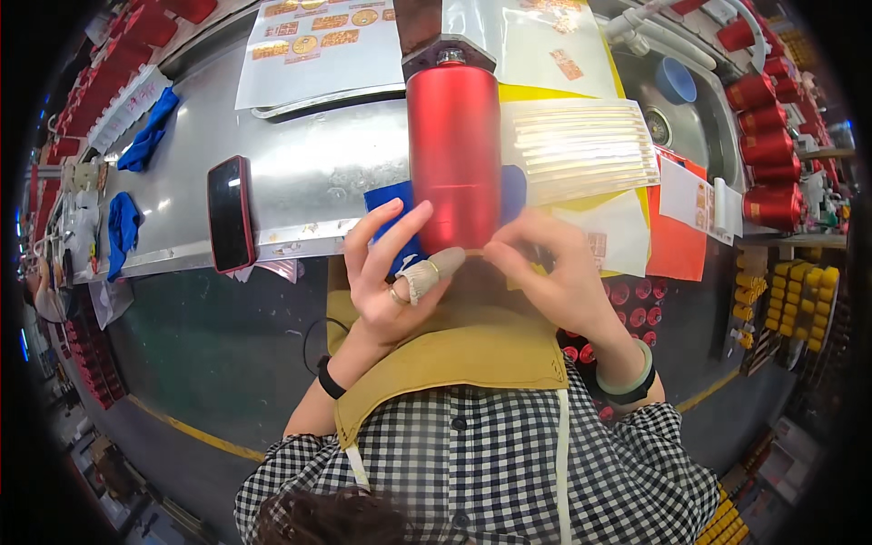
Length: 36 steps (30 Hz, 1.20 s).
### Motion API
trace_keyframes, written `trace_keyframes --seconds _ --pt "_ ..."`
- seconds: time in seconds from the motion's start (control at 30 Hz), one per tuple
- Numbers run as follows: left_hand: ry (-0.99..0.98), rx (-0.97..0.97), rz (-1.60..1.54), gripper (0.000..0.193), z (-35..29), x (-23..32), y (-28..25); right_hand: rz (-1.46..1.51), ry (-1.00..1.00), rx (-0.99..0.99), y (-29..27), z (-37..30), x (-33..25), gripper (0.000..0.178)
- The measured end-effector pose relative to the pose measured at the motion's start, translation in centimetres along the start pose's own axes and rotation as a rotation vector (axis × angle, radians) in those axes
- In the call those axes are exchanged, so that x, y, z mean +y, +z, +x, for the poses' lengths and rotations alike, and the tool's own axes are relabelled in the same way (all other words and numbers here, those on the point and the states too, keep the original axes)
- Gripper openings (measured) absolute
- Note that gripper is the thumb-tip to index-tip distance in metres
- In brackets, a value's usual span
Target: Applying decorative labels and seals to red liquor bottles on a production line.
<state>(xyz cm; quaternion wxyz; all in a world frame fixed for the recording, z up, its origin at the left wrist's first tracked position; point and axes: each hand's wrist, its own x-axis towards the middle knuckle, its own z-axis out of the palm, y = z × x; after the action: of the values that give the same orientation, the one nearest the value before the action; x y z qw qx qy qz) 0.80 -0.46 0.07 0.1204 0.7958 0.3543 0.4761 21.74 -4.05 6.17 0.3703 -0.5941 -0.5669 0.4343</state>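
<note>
A glossy red metal bottle (454, 154) lies lengthwise before me, its silver neck pointing away and its base near my hands. My left hand (391, 277) is at the left of the base, middle fingers stretched and spread. A pale cover sheathes one of its fingers, whose tip is at the base's lower edge. On the right, my right hand (559, 272) pinches thumb and forefinger together beside the base. A thin gold-coloured strip (474, 252) seems to run from that pinch along the bottle's near edge. Blue cloth (391, 195) shows under the bottle.
Right of the bottle lies a clear sheet of gold strips (581, 145). Sticker sheets (318, 45) lie at the back left. A phone (231, 213) rests on the metal bench (318, 150). A sink with a blue bowl (675, 80) stands far right, near red bottles (772, 207).
</note>
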Motion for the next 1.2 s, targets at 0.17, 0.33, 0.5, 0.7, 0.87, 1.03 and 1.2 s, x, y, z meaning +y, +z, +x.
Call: trace_keyframes --seconds 0.17,0.33,0.5,0.7,0.87,1.03,1.2 --pt "0.157 -0.015 0.042 0.014 -0.1 -1.0 -0.2 -0.003 0.013 0.005 0.0 0.0 0.0 0.012" --pt "0.102 -0.005 -0.137 0.025 0.1 -1.0 0.5 -0.002 0.001 0.019 0.2 0.0 0.2 0.013" --pt "0.173 0.050 -0.075 0.014 0.3 -1.6 0.9 -0.077 -0.006 -0.003 -1.0 0.2 0.0 0.016" --pt "0.106 -0.078 -0.058 0.019 1.5 -0.1 -0.1 -0.132 0.008 -0.015 -2.0 0.1 0.4 0.018" --pt "0.070 0.053 -0.112 0.011 0.9 -0.6 0.7 -0.121 -0.012 -0.004 -1.8 -0.1 -0.1 0.019" --pt "-0.003 0.061 -0.118 0.018 0.0 -0.6 0.8 -0.122 -0.014 -0.005 -1.9 0.0 0.3 0.018" --pt "0.088 0.030 -0.036 0.027 0.6 0.4 0.9 -0.127 -0.019 0.007 -1.7 0.1 0.8 0.018"
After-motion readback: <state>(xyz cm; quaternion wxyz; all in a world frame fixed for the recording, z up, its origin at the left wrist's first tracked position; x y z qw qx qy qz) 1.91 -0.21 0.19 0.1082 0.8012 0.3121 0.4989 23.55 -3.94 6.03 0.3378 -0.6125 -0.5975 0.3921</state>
